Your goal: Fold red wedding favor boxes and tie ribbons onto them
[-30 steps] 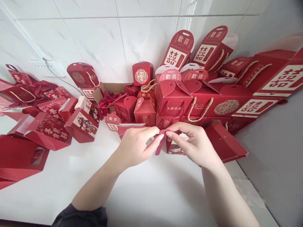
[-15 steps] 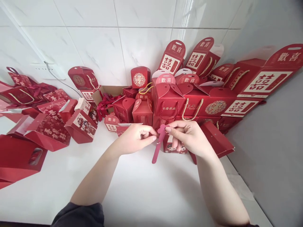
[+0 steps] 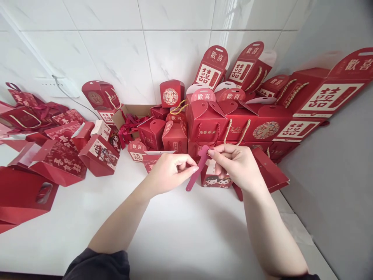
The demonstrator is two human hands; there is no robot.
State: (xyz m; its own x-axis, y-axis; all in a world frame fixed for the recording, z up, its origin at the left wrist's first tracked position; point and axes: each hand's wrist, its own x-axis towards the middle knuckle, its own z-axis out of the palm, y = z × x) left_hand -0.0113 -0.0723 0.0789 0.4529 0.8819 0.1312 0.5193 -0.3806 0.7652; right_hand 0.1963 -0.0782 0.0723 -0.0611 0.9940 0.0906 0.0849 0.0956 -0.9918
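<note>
A thin dark-pink strip (image 3: 194, 178) with a rounded, lobed upper end hangs slanted above the white table. My right hand (image 3: 236, 165) pinches that upper end between thumb and fingers. Lower down, at the strip's left edge, the thumb and index finger of my left hand (image 3: 170, 173) close on it. Behind my hands stands a small red-and-white box (image 3: 216, 181) printed with cartoon faces, partly covered by the right hand and the strip. A red box with red rope handles (image 3: 205, 124) rises just beyond the strip.
Red gift boxes with rope handles (image 3: 241, 126) are stacked along the tiled wall. An open carton (image 3: 140, 110) holds red ribbons (image 3: 128, 128). More red boxes (image 3: 60, 161) crowd the left. A cable runs from a wall socket (image 3: 60, 87). A grey panel (image 3: 335, 167) borders the right.
The strip's lower end has risen slightly and it tilts more. Both hands have shifted a little to the right, with the left fingers now on the strip's edge.
</note>
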